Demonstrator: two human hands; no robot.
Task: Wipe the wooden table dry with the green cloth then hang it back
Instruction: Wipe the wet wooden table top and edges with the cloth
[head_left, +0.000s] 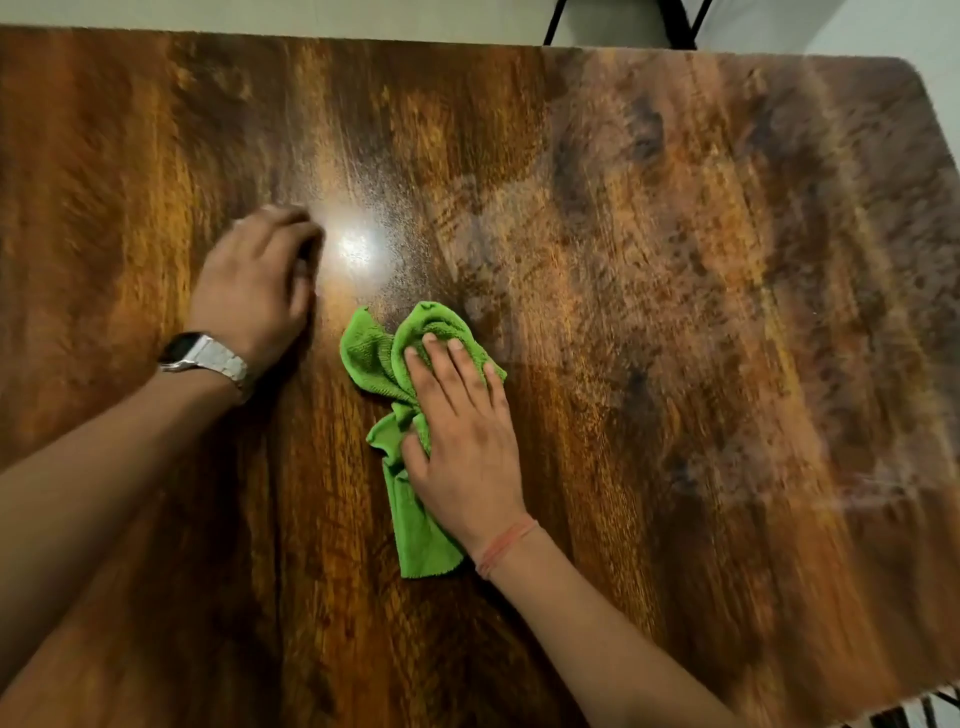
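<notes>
A crumpled green cloth (387, 364) lies on the wooden table (675, 286) near its middle. My right hand (462, 431) lies flat on the cloth with straight fingers, pressing it to the wood; part of the cloth sticks out past my wrist. My left hand (254, 283), with a metal watch on its wrist, rests on the bare wood to the left of the cloth, its fingers bent down onto the surface, holding nothing. A bright light glare shines on the table just right of that hand.
The table's right half shows hazy, streaky wet marks (779, 260). Its far edge and rounded right corner (904, 67) border a pale floor. Dark metal legs (680, 23) of some furniture stand beyond the far edge.
</notes>
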